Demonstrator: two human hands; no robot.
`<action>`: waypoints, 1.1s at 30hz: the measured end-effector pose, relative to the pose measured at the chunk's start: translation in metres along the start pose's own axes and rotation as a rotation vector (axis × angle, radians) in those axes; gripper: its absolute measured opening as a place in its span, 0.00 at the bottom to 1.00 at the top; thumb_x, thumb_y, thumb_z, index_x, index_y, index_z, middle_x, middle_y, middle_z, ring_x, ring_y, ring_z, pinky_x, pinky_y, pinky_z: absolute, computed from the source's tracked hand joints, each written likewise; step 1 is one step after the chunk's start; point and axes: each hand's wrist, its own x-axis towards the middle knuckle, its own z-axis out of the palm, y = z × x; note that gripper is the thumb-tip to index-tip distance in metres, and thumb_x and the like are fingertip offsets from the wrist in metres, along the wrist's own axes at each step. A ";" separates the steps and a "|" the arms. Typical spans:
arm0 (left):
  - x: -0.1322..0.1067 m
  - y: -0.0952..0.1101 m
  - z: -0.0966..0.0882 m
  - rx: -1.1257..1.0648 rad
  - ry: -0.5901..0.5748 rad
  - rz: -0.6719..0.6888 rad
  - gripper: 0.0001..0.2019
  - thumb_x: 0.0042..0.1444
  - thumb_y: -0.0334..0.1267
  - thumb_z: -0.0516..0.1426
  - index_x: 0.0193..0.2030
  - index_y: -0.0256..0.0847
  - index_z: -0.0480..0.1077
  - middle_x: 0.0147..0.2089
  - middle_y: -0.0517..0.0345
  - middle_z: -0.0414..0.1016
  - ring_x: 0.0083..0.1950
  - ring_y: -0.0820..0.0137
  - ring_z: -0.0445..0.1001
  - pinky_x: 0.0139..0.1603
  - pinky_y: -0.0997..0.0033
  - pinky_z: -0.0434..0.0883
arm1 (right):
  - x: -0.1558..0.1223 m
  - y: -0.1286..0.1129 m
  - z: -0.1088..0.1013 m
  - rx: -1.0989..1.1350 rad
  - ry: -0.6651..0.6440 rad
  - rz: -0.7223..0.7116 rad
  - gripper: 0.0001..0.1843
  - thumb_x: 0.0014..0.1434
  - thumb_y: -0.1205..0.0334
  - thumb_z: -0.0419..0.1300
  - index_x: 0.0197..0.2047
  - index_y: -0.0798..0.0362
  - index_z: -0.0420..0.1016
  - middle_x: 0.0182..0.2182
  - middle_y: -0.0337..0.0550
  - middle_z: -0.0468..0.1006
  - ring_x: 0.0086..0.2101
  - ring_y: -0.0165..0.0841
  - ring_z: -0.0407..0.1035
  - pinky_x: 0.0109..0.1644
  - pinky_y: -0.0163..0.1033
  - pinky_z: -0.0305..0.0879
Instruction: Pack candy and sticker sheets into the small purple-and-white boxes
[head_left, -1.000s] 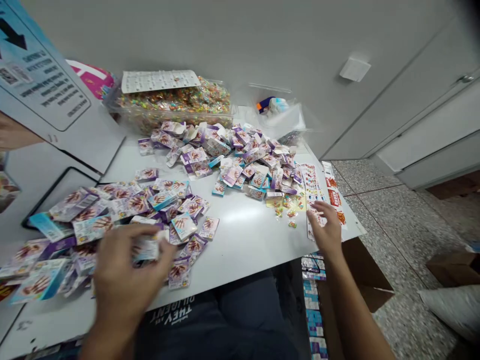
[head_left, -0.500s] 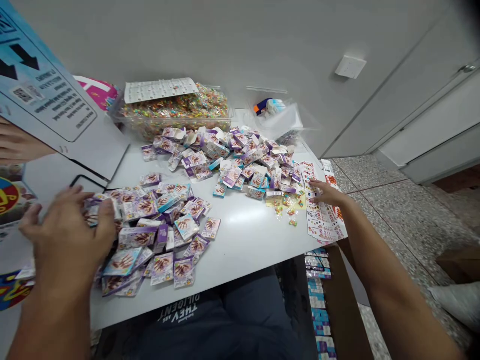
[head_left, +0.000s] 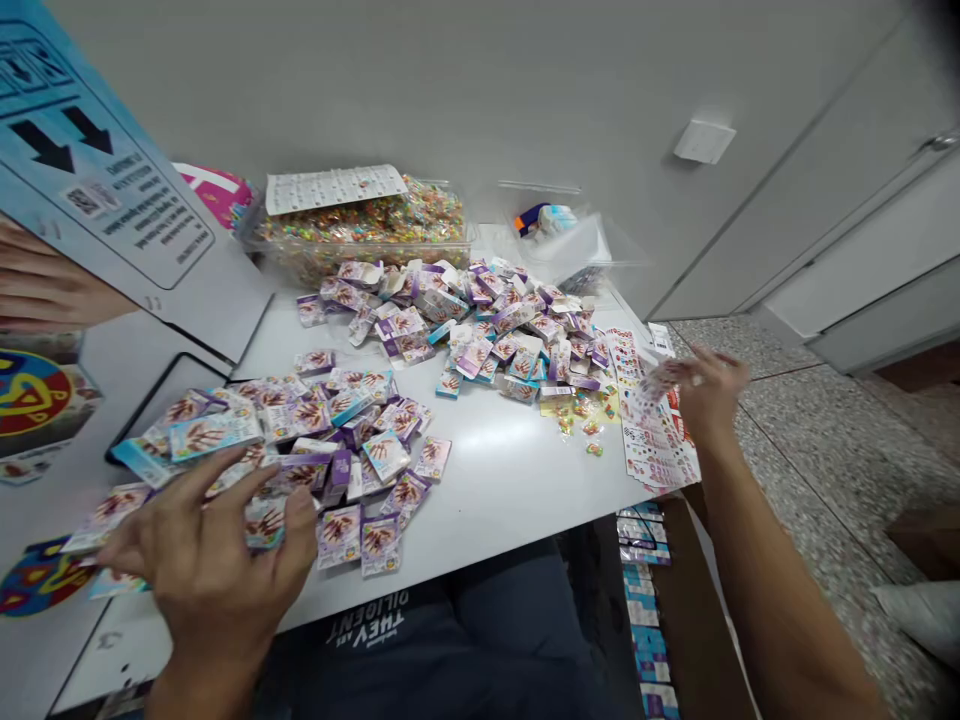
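Note:
My left hand [head_left: 221, 555] is over the near left pile of small purple and blue boxes [head_left: 292, 415], fingers spread and holding nothing visible. Whether its fingertips touch the boxes I cannot tell. At the table's right end, my right hand [head_left: 712, 390] is blurred by motion and pinches a thin printed sheet [head_left: 658, 390], raised off a stack of similar printed sheets [head_left: 652, 455]. Just left of that stack lie several small clear packets of colourful bits [head_left: 592, 430], partly on a yellow paper. A second heap of small boxes, many with open flaps [head_left: 480, 330], lies behind.
A clear tub of colourful packets [head_left: 360, 235] stands against the wall, a printed sheet on top. Another clear container [head_left: 577, 250] is to its right. A tall printed carton [head_left: 150, 230] rises at left. Below the table's right edge is an open cardboard box holding blue-white boxes [head_left: 649, 640].
My left hand has moved right and toward me, off the boxes at the pile's left side. My right hand has moved right, lifting a printed sheet from the stack.

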 end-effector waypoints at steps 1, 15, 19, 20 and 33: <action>-0.003 0.002 0.000 0.029 0.000 0.084 0.16 0.51 0.43 0.65 0.46 0.41 0.76 0.57 0.51 0.79 0.56 0.49 0.78 0.64 0.42 0.67 | -0.010 -0.013 -0.018 0.015 0.207 0.016 0.11 0.64 0.65 0.58 0.38 0.58 0.82 0.51 0.59 0.82 0.58 0.52 0.67 0.62 0.64 0.59; -0.087 0.174 0.024 -1.005 -0.960 -0.347 0.13 0.70 0.37 0.49 0.50 0.44 0.74 0.39 0.56 0.82 0.37 0.68 0.79 0.40 0.70 0.74 | -0.140 -0.164 -0.116 0.807 -0.567 -0.572 0.30 0.65 0.77 0.52 0.67 0.46 0.67 0.52 0.45 0.83 0.51 0.37 0.79 0.55 0.45 0.77; -0.093 0.166 0.036 -1.204 -0.755 -1.238 0.18 0.59 0.55 0.60 0.42 0.42 0.76 0.43 0.53 0.81 0.42 0.64 0.79 0.42 0.68 0.75 | -0.158 -0.186 -0.093 0.720 -0.633 -0.796 0.34 0.64 0.70 0.56 0.72 0.52 0.59 0.61 0.52 0.76 0.63 0.45 0.68 0.66 0.57 0.68; -0.092 0.162 0.038 -1.213 -0.642 -1.384 0.21 0.54 0.58 0.64 0.42 0.42 0.76 0.43 0.53 0.80 0.44 0.63 0.79 0.44 0.68 0.75 | -0.164 -0.189 -0.088 0.696 -0.689 -0.823 0.33 0.65 0.65 0.59 0.71 0.54 0.60 0.63 0.54 0.73 0.65 0.47 0.65 0.68 0.59 0.64; -0.078 0.159 0.028 -1.230 -0.740 -0.998 0.20 0.63 0.53 0.56 0.27 0.41 0.65 0.45 0.53 0.69 0.30 0.72 0.68 0.24 0.73 0.65 | -0.227 -0.225 -0.044 1.222 -0.856 0.555 0.19 0.66 0.46 0.60 0.39 0.54 0.80 0.20 0.37 0.75 0.21 0.32 0.69 0.25 0.35 0.68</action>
